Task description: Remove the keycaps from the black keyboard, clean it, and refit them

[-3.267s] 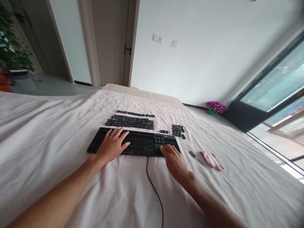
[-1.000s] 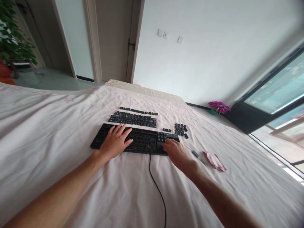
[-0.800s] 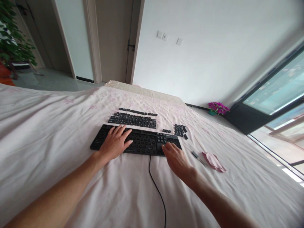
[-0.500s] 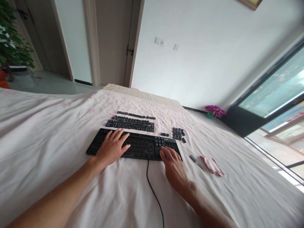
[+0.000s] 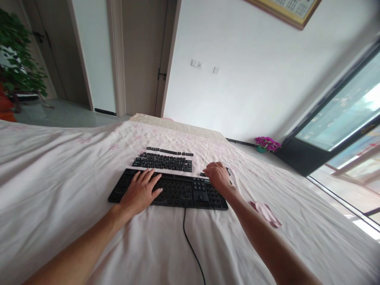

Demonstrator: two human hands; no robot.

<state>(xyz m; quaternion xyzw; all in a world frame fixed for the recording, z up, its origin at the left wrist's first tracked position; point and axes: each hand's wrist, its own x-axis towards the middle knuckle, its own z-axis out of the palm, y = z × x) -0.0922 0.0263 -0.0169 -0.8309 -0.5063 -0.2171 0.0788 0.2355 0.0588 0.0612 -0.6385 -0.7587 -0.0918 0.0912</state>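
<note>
The left hand (image 5: 141, 192) lies flat and open, palm down, on the left part of the keyboard (image 5: 184, 192), fingers spread over its bare sockets. It grips nothing and seems to be pinning the board down. The right hand (image 5: 218, 176) is just past the keyboard's far right corner, fingers curled down over a small pile of loose caps (image 5: 227, 171) that it mostly hides. Whether a cap is pinched between its fingertips cannot be told.

The keyboard sits on a pale sheet (image 5: 59, 186), its keys off across most of the bed. Its cable (image 5: 191, 245) runs from the near edge toward the person. Just beyond the far edge, the main block of caps (image 5: 162, 162) is laid out in rows like the board itself. A thin row of function caps (image 5: 169, 151) lies beyond that. A few single caps (image 5: 203, 174) lie at the right hand's thumb side, close to the far edge.

By the look of it, the step in hand is the pick from the pile at the right end. A good next move calls for a fingertip pinch on one cap, turning it legend up, then lining it over the matching socket and pressing straight down while the left hand steadies the board.

Right of the keyboard lies a crumpled pink cloth (image 5: 265, 211). Far beyond it, a pot of purple flowers (image 5: 267, 143) stands on the floor by the window (image 5: 341, 114).
</note>
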